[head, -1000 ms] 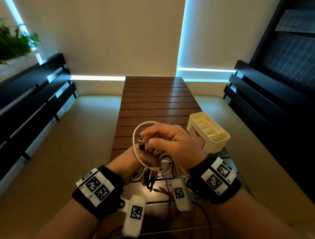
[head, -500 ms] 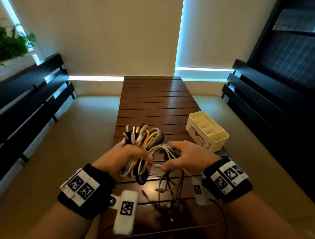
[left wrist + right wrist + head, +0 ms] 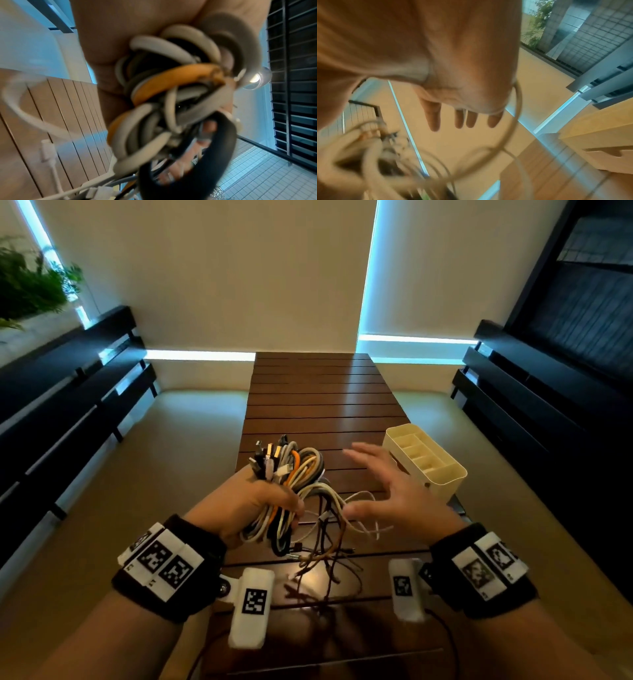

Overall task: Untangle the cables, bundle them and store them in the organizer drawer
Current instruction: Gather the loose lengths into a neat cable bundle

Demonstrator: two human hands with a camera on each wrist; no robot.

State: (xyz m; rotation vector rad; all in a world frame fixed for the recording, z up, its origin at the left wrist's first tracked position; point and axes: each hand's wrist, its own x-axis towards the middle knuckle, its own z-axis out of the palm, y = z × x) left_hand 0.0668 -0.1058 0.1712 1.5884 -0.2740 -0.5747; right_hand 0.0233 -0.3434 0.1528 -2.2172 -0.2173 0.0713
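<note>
A: Cables [image 3: 291,491]: a thick bundle of white, grey, black and orange loops is gripped above the slatted wooden table [image 3: 318,392] by the left hand [image 3: 246,505], whose fingers are curled tightly round it. Plug ends are seen sticking up past the fist.

B: And loose ends?

A: Several thin strands are left hanging from the bundle onto the table. One white loop [image 3: 513,121] is seen beside the right hand [image 3: 394,491], which is held spread, its fingers [image 3: 435,117] straight and nothing grasped.

B: The organizer?

A: The cream organizer [image 3: 442,477] is set on the table's right edge, just beyond the right hand; its drawer [image 3: 607,159] is seen pushed in.
</note>
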